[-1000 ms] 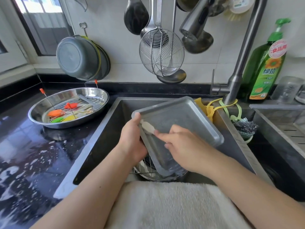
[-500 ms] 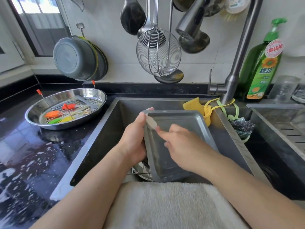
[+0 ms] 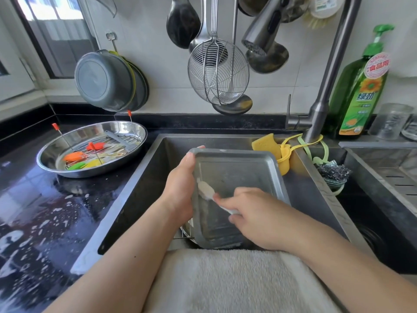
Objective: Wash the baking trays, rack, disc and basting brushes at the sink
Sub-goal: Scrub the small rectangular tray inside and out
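Steel baking tray [image 3: 237, 175] between both hands.

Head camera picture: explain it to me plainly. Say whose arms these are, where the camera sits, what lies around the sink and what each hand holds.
No machine here: a person works with bare hands, and the camera is worn on their head, looking forward and down. The left hand grips the left edge of a metal baking tray, held tilted over the sink. The right hand holds a small white brush against the tray's inside. On the wet black counter to the left sits a round steel dish holding a wire rack and coloured basting brushes. By the tap stand a yellow sponge and a green soap bottle. A towel lies over the sink's near edge.
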The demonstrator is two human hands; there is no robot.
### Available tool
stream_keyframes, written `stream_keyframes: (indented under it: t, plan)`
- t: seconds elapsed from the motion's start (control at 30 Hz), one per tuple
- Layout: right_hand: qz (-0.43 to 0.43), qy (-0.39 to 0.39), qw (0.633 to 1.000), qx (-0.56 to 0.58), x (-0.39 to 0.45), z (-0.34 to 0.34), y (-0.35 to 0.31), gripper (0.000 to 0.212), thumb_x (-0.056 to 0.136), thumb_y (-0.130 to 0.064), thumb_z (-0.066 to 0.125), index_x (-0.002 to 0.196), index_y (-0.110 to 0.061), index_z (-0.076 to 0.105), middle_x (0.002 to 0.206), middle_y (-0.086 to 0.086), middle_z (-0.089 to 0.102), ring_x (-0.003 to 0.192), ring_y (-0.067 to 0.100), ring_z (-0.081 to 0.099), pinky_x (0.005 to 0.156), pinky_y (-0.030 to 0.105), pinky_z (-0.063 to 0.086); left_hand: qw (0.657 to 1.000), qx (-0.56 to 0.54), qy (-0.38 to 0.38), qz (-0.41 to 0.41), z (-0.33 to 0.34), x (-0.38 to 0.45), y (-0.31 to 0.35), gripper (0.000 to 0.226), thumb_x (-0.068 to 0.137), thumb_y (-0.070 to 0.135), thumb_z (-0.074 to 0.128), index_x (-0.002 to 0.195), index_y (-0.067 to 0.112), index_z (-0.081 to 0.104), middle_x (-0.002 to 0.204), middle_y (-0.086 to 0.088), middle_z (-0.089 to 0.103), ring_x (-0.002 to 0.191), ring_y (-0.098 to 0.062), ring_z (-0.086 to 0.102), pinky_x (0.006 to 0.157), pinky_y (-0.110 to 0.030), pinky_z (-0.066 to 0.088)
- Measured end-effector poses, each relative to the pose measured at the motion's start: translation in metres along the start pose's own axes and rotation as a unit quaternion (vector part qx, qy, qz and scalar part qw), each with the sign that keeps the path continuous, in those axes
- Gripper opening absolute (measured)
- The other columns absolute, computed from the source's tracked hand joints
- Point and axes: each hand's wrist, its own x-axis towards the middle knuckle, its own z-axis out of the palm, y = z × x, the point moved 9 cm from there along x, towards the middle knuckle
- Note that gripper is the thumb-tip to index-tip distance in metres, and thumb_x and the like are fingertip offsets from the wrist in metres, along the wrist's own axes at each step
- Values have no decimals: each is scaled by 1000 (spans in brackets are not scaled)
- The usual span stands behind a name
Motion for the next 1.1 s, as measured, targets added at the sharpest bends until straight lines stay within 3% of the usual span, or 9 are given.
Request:
stream_keyframes:
  t: [0.13, 0.27, 0.37, 0.47, 0.6, 0.73, 0.83, 0.93, 1.1]
  plan:
    - [55, 116, 992, -4, 16, -19, 16, 60, 106, -21, 44, 155, -50, 25, 98, -5, 38, 91, 22, 52, 73, 39, 49, 998, 41, -45, -15, 11, -5, -4, 41, 112, 45, 36, 130, 29, 69, 121, -12, 75, 113, -32, 72, 95, -51, 57]
    - [71, 192, 979, -24, 17, -36, 30, 64, 105, -13, 48, 150, -56, 33, 97, -8, 40, 81, 14, 50, 58, 33, 42, 996, 74, -55, 17, 14, -9, 5, 40, 113, 41, 35, 130, 27, 69, 118, -12, 76, 111, -30, 73, 98, -50, 57]
    - [37, 242, 969, -21, 12, -44, 21, 52, 105, -19, 52, 146, -51, 45, 98, -8, 45, 78, 19, 52, 59, 38, 46, 995, 87, -33, 27, 10, -10, 8, 39, 113, 42, 37, 124, 25, 71, 114, -11, 77, 110, -29, 73, 103, -54, 54]
    - [24, 279, 959, -39, 12, -50, 21, 59, 101, -5, 55, 143, -48, 51, 96, -8, 47, 77, 19, 48, 58, 37, 39, 994, 105, -28, 33, 11, -12, 9, 39, 112, 42, 39, 119, 25, 73, 114, -9, 77, 112, -28, 73, 104, -52, 54]
    - [97, 309, 944, -60, 5, -67, 53, 61, 99, -1, 56, 134, -50, 61, 97, -11, 48, 81, 19, 46, 59, 32, 28, 990, 135, -32, 38, 13, -15, 12, 43, 112, 42, 37, 108, 27, 76, 109, -6, 79, 107, -25, 74, 101, -49, 56]
    - [153, 300, 939, -72, -3, -73, 76, 64, 97, 2, 54, 137, -48, 58, 104, -7, 48, 88, 23, 50, 64, 36, 41, 990, 122, -20, 61, 7, -13, 22, 43, 113, 43, 37, 111, 26, 76, 109, -6, 78, 107, -24, 74, 99, -48, 57]
    - [114, 307, 943, -60, 0, -69, 51, 55, 99, -3, 56, 138, -42, 60, 101, -6, 48, 87, 24, 48, 66, 37, 41, 989, 134, -34, 57, 12, -14, 18, 42, 112, 43, 37, 113, 23, 74, 109, -7, 78, 104, -24, 75, 93, -44, 59]
    - [42, 318, 946, -54, 4, -60, 23, 46, 98, -3, 61, 129, -37, 66, 87, -7, 41, 76, 24, 45, 59, 38, 40, 986, 152, -44, 52, 16, -15, 13, 43, 112, 43, 36, 108, 23, 74, 111, -10, 77, 111, -29, 72, 101, -50, 56]
    - [65, 331, 938, -76, 1, -67, 43, 57, 95, 2, 61, 132, -41, 65, 89, -7, 45, 72, 22, 45, 53, 32, 24, 985, 157, -31, 60, 12, -15, 18, 44, 112, 44, 37, 104, 25, 76, 111, -11, 77, 113, -33, 71, 104, -57, 53]
